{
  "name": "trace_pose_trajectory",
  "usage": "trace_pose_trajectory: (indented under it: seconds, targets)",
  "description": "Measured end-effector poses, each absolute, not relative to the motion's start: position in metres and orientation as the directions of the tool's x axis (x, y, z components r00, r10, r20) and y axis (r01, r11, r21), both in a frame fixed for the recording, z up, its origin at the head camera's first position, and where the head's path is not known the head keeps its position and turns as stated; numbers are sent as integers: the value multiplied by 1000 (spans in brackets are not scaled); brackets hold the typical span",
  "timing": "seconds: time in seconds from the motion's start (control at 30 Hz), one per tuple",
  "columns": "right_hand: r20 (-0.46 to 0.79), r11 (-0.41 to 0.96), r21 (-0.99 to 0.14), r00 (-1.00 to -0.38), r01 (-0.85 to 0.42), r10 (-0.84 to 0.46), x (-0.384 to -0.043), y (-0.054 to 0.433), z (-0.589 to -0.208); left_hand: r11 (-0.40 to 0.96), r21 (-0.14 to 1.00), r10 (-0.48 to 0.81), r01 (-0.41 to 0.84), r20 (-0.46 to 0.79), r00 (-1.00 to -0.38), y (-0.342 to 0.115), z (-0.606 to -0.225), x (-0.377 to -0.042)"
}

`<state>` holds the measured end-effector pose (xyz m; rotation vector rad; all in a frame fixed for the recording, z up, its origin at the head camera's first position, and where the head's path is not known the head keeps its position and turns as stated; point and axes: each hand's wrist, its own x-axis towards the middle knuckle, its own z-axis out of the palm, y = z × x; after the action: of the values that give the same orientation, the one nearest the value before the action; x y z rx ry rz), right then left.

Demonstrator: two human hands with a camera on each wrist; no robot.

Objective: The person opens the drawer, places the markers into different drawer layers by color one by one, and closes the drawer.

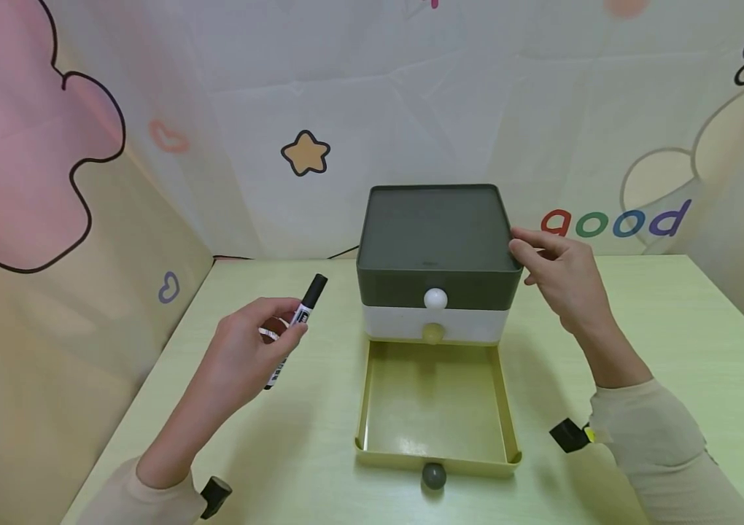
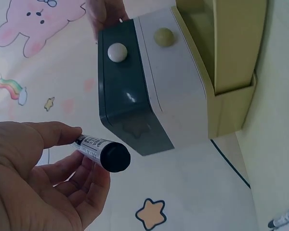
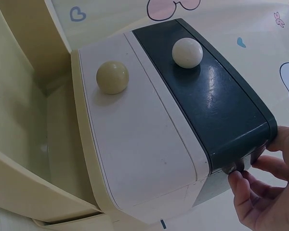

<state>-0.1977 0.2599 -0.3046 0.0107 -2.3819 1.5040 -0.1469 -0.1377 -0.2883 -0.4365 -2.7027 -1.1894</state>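
Observation:
My left hand [image 1: 250, 343] pinches a black-and-white marker [image 1: 311, 292] between thumb and fingers, left of a small drawer box. In the left wrist view the marker's dark round end [image 2: 115, 157] faces the camera. The box has a dark green top section [image 1: 438, 230] with a white knob [image 1: 435, 298]. Below that sits a white drawer [image 3: 139, 144] with a yellowish knob [image 3: 112, 77]. A yellow bottom drawer [image 1: 372, 456] is pulled out, with a dark knob [image 1: 434, 476] at its front. Fingertips of my right hand [image 1: 562, 281] touch the dark section's right side near the upper rim.
The box stands on a pale green table [image 1: 661, 343] against a printed cloth backdrop [image 1: 411, 95]. A dark cord [image 1: 343, 251] shows behind the box. Some markers [image 2: 285, 219] lie at the lower right corner of the left wrist view. The pulled-out drawer extends toward the table's front.

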Motion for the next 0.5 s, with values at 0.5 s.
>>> trace_pose_trajectory:
  seconds: [0.5]
  targets:
    - [278,442,-879,-946,-181,166,-197,260,-305,567,661,400,492,301,-866,-92,-300,-142]
